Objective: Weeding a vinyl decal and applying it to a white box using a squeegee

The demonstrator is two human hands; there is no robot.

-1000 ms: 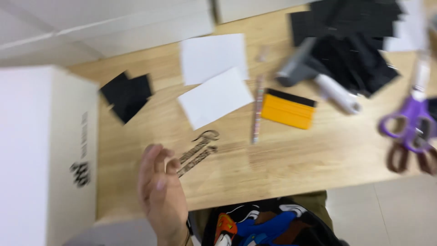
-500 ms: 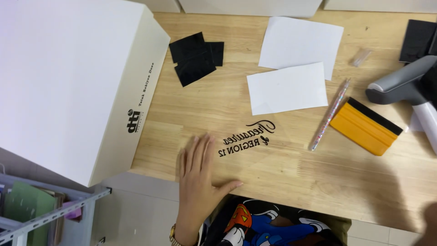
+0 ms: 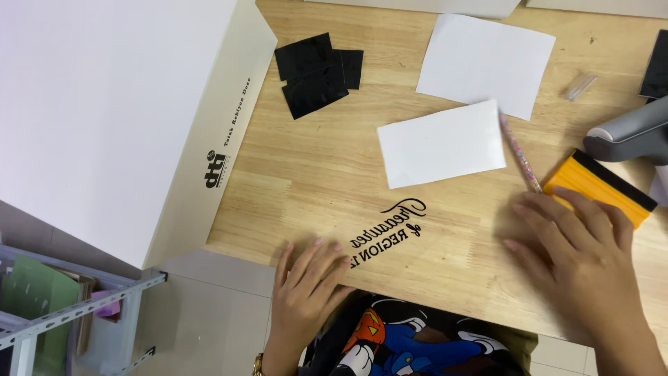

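Note:
My left hand (image 3: 306,275) lies flat at the wooden table's (image 3: 327,174) front edge, its fingers spread over the left end of a black lettering decal (image 3: 393,226) stuck to the wood. My right hand (image 3: 581,254) rests palm down to the right of the decal, fingertips just short of an orange squeegee with a black edge (image 3: 602,186). Neither hand holds anything. A thin patterned pen (image 3: 518,152) lies between the squeegee and a white sheet (image 3: 442,143).
A big white box (image 3: 111,111) takes up the table's left part. Black cut pieces (image 3: 316,69) lie beside it. A second white sheet (image 3: 487,63), a small clear cap (image 3: 579,85) and a grey tool (image 3: 630,136) sit at the far right. A metal shelf rack (image 3: 62,313) stands lower left.
The view has swung left and closer to the table. My left hand has settled flat on the decal's end. My right hand has come into view beside the squeegee.

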